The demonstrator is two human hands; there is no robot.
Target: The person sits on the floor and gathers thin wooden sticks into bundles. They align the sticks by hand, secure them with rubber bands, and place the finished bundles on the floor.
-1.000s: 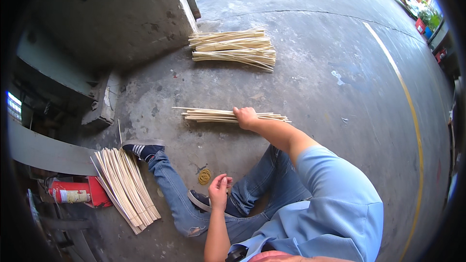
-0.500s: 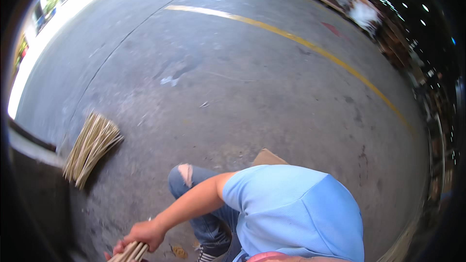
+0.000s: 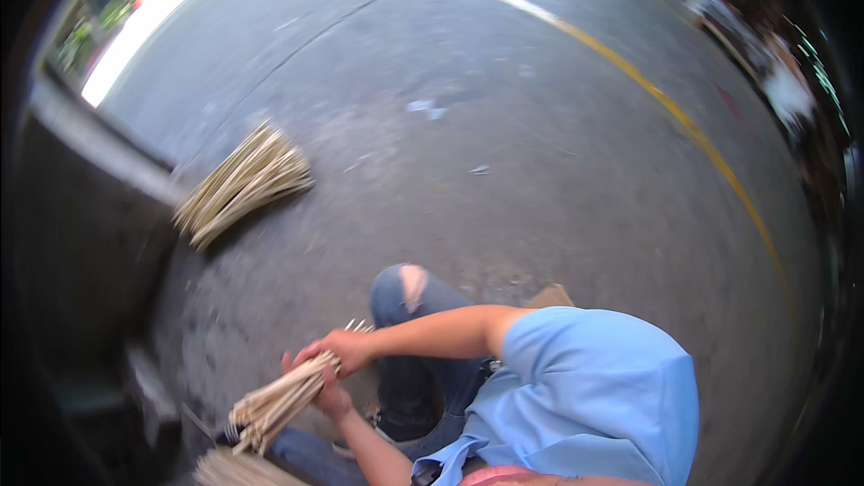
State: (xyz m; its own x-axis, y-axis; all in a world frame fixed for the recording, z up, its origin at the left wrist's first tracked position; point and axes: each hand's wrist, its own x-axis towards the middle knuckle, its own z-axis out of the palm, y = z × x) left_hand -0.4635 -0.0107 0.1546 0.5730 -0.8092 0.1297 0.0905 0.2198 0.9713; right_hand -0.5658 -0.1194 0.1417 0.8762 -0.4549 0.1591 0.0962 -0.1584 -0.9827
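Note:
A bundle of thin pale wooden sticks (image 3: pixel 281 403) is held at a slant in front of my bent knees. My right hand (image 3: pixel 346 348) wraps over its upper end, where a few stick tips poke out past the fingers. From below, my left hand (image 3: pixel 334 398) closes round the same bundle just under the right one. The lower ends of the sticks fan out slightly toward the lower left. Beneath them, a second pale bundle (image 3: pixel 241 470) shows only partly at the lower edge.
Another large stick bundle (image 3: pixel 247 182) lies on the concrete floor (image 3: pixel 504 216), beside a dark low wall (image 3: pixel 85 243). A piece of cardboard (image 3: pixel 551 295) sits behind my knee. A yellow line (image 3: pixel 670 103) crosses the floor, with blurred stacked goods (image 3: pixel 765 54) beyond it at the right.
My right hand and the sticks have come up and rightward from the lower edge. My left hand now shows on the bundle too. The view has turned, shifting the floor rightward.

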